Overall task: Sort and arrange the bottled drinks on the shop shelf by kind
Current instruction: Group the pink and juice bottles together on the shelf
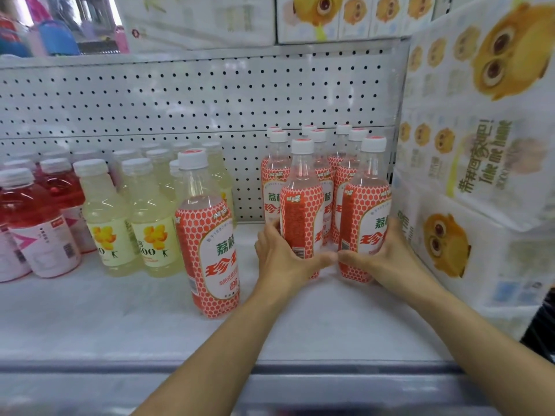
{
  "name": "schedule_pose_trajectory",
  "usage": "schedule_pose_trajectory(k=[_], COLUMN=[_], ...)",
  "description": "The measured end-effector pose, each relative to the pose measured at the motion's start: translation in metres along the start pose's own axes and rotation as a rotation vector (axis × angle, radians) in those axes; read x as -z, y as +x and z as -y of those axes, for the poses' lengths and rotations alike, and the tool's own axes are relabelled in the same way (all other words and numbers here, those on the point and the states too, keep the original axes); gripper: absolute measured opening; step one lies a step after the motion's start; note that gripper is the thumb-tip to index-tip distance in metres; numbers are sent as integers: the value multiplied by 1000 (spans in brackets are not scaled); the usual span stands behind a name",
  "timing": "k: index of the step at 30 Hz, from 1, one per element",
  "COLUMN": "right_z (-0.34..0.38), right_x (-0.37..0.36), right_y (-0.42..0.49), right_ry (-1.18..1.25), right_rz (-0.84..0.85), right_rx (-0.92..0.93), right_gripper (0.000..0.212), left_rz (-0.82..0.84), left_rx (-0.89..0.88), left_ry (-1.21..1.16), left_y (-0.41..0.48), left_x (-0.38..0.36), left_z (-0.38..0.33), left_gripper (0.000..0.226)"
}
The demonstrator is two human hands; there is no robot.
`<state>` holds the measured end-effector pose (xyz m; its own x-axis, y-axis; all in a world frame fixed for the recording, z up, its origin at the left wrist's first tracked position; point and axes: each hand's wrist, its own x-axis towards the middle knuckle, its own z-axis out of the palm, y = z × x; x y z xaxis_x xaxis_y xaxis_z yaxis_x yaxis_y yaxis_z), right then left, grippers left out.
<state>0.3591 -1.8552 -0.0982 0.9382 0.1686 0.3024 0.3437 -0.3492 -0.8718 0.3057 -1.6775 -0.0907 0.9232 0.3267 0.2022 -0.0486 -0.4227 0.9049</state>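
Two hands work the right side of the shelf. Left hand curls round the front-left bottle of a red-honeycomb cluster; right hand wraps the front-right bottle. Thumbs nearly meet, low between the two. Cluster stands upright, rows running back to the pegboard, hard against stacked tissue packs on its right. One stray bottle with the same label stands apart, left of the hands, just beside the yellow drinks. Red drinks farther left.
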Motion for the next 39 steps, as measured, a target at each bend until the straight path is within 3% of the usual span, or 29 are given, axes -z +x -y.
schedule_pose_trajectory(k=[5, 7, 10, 15, 22, 25, 29, 32, 34, 35, 37, 39], right_z=[3, 2, 1, -1, -3, -2, 1, 2, 1, 1, 1, 0], right_x=[-5, -6, -5, -7, -7, -7, -6, -5, -5, -5, -4, -4], right_y=[1, -1, -4, 0, -4, -7, -12, -14, -14, -14, -13, -13], right_ry=[-10, 1, 2, -28, -42, -72, -72, -38, -20, -12, 10, 23], right_rz=[-68, -84, -70, -107, -89, -80, -66, -51, -44, -42, -36, -31], right_rx=[18, 23, 48, 58, 91, 105, 114, 117, 113, 109, 98, 88], right_gripper=[97, 89, 81, 69, 73, 75, 79, 83, 82, 81, 81, 81], left_rz=[79, 85, 12, 44, 25, -42, -110, -499, -735, -755, -606, -442], left_rx=[22, 32, 12, 0, -78, -214, -410, -615, -493, -347, -84, 30], left_ry=[-101, -108, 21, -120, -50, 105, 239, 356, 283, 234, 164, 63], left_y=[7, 7, 5, 8, -1, -17, -55, -81, -88, -86, -76, -62], left_x=[0, -3, -5, -4, -4, 0, 18, 40, 58, 66, 79, 84], left_z=[5, 8, 3, 6, 4, -6, -13, -1, 12, 17, 23, 24], left_gripper=[84, 85, 105, 82, 85, 86, 69, 57, 70, 81, 101, 98])
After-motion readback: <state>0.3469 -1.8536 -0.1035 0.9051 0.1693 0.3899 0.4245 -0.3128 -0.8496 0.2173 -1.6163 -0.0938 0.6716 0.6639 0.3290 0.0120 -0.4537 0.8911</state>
